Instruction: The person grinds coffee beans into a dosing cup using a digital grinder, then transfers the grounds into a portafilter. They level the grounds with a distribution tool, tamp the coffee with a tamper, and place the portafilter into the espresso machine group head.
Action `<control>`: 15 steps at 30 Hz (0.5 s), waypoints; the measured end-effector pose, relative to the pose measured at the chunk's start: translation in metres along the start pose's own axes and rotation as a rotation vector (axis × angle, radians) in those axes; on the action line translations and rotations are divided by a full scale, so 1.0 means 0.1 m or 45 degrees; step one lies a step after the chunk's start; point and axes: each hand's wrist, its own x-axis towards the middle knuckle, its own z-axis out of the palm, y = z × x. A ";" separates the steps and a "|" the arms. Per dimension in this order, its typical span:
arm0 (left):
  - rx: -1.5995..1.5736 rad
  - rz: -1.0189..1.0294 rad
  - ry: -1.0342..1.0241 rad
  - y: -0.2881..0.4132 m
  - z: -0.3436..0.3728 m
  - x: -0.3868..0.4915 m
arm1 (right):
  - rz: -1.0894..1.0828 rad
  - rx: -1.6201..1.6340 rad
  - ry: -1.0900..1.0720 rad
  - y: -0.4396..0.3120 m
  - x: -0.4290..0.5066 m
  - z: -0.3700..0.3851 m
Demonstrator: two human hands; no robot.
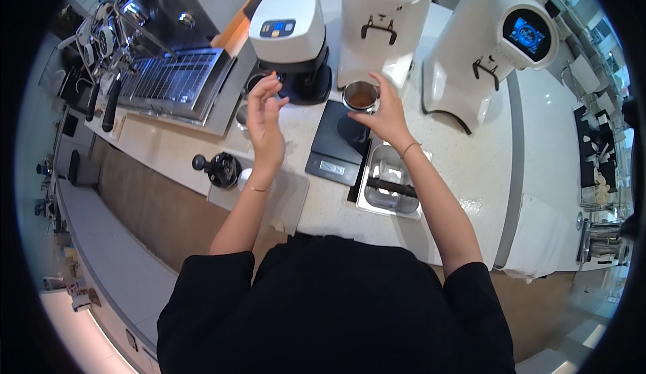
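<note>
Between the thumb and fingers of my right hand (384,114) is a small metal dosing cup (360,96) with brown ground coffee inside. I hold it above the far end of a black digital scale (337,141), whose display is lit. My left hand (266,124) is raised with its fingers apart and nothing in them. Just beyond it stands a white automatic tamping machine (287,25) with a lit button panel. A metal cup (242,117) sits on the counter beside my left hand, partly hidden by it.
Two white coffee grinders (386,61) (464,81) stand at the back. A steel knock box (388,172) with a black bar is set by the scale. At left are an espresso machine (166,81) and a black-handled portafilter (222,169) on a grey mat (290,192). A white cloth (535,237) lies right.
</note>
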 end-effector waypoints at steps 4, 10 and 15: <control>0.059 -0.164 0.168 0.01 -0.38 -0.32 | 0.142 0.183 -0.119 0.10 -0.41 0.39; 0.043 -0.189 0.251 0.10 -0.50 -0.34 | 0.059 0.119 -0.113 0.14 -0.60 0.48; 0.038 -0.153 0.217 0.13 -0.34 -0.20 | 0.050 0.107 -0.089 0.18 -0.75 0.13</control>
